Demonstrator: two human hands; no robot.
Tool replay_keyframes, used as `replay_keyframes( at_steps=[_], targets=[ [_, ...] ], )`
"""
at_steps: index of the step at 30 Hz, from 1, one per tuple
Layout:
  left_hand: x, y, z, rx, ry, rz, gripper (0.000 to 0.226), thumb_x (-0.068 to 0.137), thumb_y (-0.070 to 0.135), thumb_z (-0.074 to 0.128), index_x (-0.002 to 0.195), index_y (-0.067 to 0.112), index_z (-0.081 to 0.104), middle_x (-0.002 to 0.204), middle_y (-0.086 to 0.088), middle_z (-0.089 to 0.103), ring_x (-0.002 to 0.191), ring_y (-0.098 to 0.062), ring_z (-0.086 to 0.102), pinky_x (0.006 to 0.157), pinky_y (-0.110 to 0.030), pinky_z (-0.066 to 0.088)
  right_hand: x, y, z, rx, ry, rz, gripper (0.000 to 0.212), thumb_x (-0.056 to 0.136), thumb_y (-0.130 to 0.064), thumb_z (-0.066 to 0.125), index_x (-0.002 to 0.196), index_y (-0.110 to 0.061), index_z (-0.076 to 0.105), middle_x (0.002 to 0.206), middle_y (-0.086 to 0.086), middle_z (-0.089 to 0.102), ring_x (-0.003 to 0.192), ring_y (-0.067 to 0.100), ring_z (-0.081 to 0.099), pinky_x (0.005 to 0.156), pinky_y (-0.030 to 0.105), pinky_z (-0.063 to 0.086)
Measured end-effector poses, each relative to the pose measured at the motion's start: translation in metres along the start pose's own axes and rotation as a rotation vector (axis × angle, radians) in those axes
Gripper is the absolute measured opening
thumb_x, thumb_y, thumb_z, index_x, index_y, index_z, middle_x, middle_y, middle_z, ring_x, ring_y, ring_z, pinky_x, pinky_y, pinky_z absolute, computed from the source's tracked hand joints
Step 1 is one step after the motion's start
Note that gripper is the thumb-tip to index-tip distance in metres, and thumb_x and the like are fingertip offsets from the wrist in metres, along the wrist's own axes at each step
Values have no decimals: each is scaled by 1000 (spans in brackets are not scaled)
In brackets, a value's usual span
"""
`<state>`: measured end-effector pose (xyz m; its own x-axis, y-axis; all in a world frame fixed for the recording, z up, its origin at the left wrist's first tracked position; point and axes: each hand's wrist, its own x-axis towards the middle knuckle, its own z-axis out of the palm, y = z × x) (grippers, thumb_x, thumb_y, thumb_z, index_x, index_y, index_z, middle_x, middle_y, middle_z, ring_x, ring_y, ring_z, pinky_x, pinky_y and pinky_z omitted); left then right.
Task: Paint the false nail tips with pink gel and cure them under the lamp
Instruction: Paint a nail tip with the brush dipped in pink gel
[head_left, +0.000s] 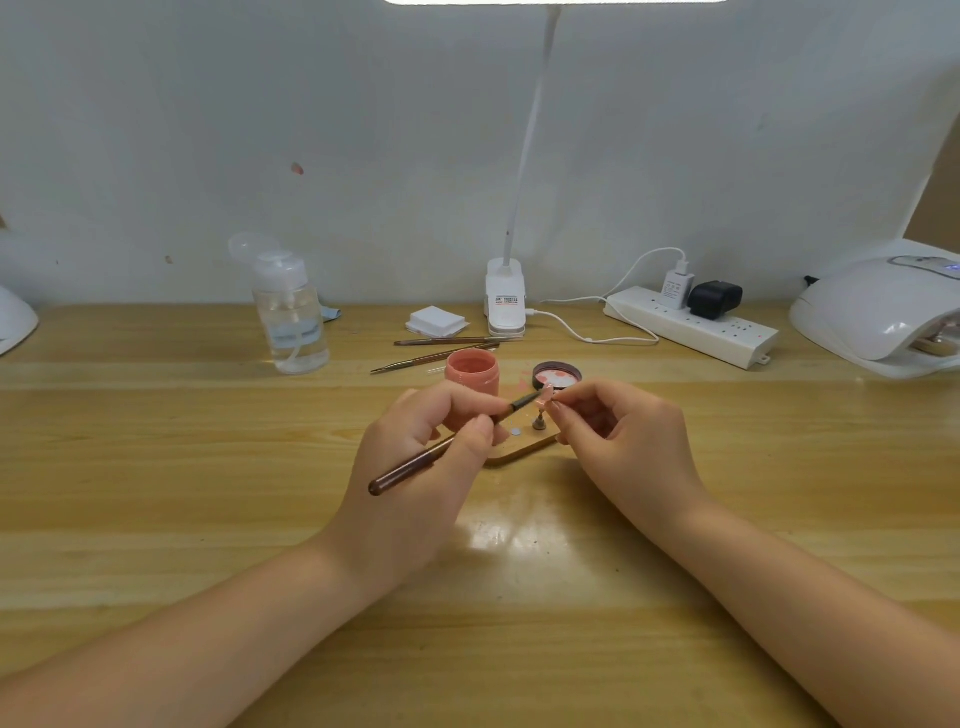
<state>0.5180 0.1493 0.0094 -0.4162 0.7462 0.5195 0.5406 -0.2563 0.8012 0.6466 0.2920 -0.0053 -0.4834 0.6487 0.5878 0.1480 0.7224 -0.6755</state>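
Two hands meet above a small wooden stand (522, 451); the left hand (415, 467) grips a dark-handled brush (441, 451) pen-fashion, its bristle end laid against a pink false nail tip (546, 396); the right hand (623, 447) pinches that tip, or its peg, between thumb and forefinger, and which of the two cannot be told. The tip is held just above the stand, in front of the open pink gel jar (471, 375); beside the jar lies its lid (557, 375), inside upward, smeared with pink gel. Judged risks: the right fingertips sit very near the wet surface, so a small slip would smudge the coat; too full a brush would flood gel over the tip's edge; the jar, partly hidden behind the left knuckles, could be knocked over by a wide stroke. Containers: the jar holds pink gel, level not visible; a clear pump bottle (291, 317) at left, its cap flipped up, is about half full of colourless liquid. The curing lamp (878, 312) stands well apart at far right, so the uncured tip faces a long carry in which it could be touched or dropped.
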Motion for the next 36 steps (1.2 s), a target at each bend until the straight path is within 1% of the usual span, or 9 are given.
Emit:
replay_keyframes(
  at_steps=[2,8,13,18,23,26,29,32,36],
  targets=[
    [1,0,2,36,1,-6,20,88,29,55,101,30,70,93,11,73,102,-14,62,88,-36,49,0,-1,1,2,-5,-11,6,83,-8,72,89,-10,74,72,-4,70,66,7,65,67,32,55],
    [-1,-1,-1,-2,2,6,18,80,37,52,84,32,69,82,8,72,92,-13,63,79,-21,45,-1,-1,-1,21,-8,6,6,84,-9,70,88,-13,72,73,-9,70,68,3,66,68,27,55],
    [0,0,3,-35,12,-15,18,88,26,54,98,27,69,92,9,74,100,-15,65,88,-36,52,-1,-1,0,37,-12,18,6,84,-9,71,88,-13,72,75,-5,71,68,7,67,70,33,56],
    [-1,0,-1,-40,20,-9,17,85,22,53,86,29,69,82,8,73,95,-18,64,88,-45,49,-1,-1,0,47,-17,18,8,84,-8,70,88,-15,72,74,-7,70,68,5,67,70,30,56],
    [0,2,2,-15,16,-11,17,88,26,54,96,30,69,90,11,73,103,-19,63,89,-40,49,-1,-1,0,25,-22,-6,7,84,-8,71,87,-14,72,72,-8,69,67,6,65,66,31,54],
    [0,1,1,14,-9,0,15,83,30,55,87,31,69,83,12,72,93,-13,63,82,-31,46,-1,-2,0,24,-15,-9,9,84,-8,71,86,-17,71,71,-11,68,66,5,65,65,31,53],
    [-1,0,0,-39,27,11,14,84,28,54,87,29,67,82,9,72,91,-15,65,80,-24,49,-1,-1,0,23,-9,-4,8,84,-8,71,87,-16,72,71,-11,68,66,6,64,65,32,53],
    [0,0,2,-52,19,-3,17,87,23,54,95,27,69,88,8,73,96,-16,66,81,-25,51,-2,-1,0,6,-12,-23,7,84,-8,71,87,-14,72,72,-9,69,67,7,64,64,32,52],
    [0,0,0,-29,-4,13,14,82,26,55,86,27,69,80,9,72,87,-12,65,76,-20,47,-2,-2,-1,3,-19,-39,7,84,-8,71,87,-15,72,71,-10,68,67,7,64,63,30,52]
  ],
)
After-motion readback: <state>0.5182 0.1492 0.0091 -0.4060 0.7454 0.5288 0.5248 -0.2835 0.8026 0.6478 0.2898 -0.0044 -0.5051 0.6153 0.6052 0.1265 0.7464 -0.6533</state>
